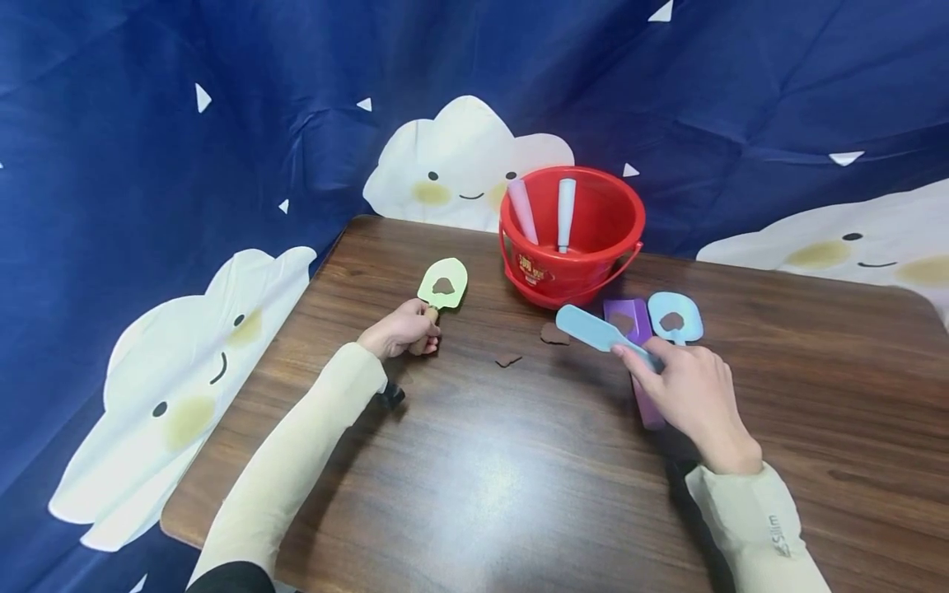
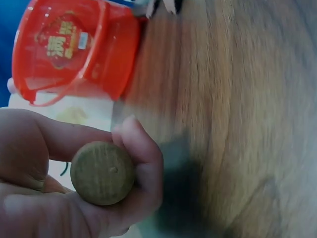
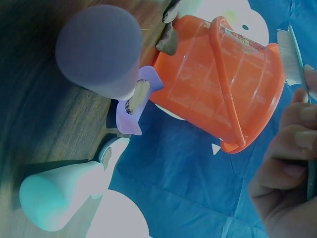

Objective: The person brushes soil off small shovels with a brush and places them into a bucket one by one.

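Observation:
My left hand grips the wooden handle of a toy shovel with a pale green blade; a dark brown piece lies on that blade. In my right hand is a light blue brush, its pale bristles showing in the right wrist view. Below the brush lies a purple toy shovel, partly hidden by brush and hand, with a brown piece on its blade. Beside it rests a light blue toy shovel bearing another brown piece.
A red bucket stands at the back of the wooden table, with a pink handle and a light blue handle sticking up inside. Brown pieces lie before it. A blue cloth with clouds hangs behind.

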### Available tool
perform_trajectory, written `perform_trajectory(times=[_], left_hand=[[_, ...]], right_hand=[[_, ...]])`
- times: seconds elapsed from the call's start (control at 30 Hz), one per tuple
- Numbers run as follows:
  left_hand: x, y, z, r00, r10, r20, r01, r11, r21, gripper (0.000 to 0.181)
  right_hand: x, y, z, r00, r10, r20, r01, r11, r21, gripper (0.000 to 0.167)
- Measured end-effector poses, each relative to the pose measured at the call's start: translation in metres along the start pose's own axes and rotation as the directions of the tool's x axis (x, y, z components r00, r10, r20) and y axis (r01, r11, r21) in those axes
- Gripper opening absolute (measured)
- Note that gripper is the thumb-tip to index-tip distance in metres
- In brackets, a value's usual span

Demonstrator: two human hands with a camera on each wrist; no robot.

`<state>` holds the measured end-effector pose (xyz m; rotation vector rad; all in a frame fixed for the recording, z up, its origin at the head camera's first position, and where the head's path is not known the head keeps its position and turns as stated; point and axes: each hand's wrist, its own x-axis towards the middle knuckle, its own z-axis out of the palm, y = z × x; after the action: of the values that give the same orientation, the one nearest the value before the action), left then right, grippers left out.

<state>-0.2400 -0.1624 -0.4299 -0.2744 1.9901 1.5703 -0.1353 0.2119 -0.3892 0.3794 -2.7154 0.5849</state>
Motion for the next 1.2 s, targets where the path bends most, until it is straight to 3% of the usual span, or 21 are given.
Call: perform_trajectory(times=[0.23,0.43,0.63,0.8,0.97,1.2], left_hand=[[-0.012,-0.004,0.009,0.999,-0.005,0.051,0.013,0.986,-0.164,0.025],[-0.025,-0.006,0.022,0.995,0.021,0.101,0.005,0.969,-0.247,0.023],[-0.039,-0.004,0.034,0.991,0.023,0.134,0.012,0.967,-0.253,0.031],[-0.048,-0.003,0.043,0.987,0.050,0.153,-0.015,0.975,-0.222,0.044],[-0.055,-0.003,0.055,0.980,0.084,0.181,-0.044,0.976,-0.214,0.040],[-0.065,-0.002,0.072,0.960,0.095,0.262,-0.033,0.973,-0.229,0.038]], right_hand=[[0.001,-0.001,0.001,1.000,-0.011,-0.008,0.011,1.000,0.000,0.033],[0.001,-0.002,0.002,1.000,-0.022,-0.018,0.022,1.000,-0.002,0.033],[0.002,-0.004,0.003,0.998,-0.043,-0.038,0.043,0.999,0.004,0.034],[0.002,-0.005,0.003,0.998,-0.044,-0.039,0.045,0.999,0.018,0.032],[0.002,-0.006,0.003,0.997,-0.051,-0.052,0.053,0.998,0.034,0.030],[0.004,-0.011,0.005,0.996,-0.060,-0.072,0.065,0.995,0.070,0.029]])
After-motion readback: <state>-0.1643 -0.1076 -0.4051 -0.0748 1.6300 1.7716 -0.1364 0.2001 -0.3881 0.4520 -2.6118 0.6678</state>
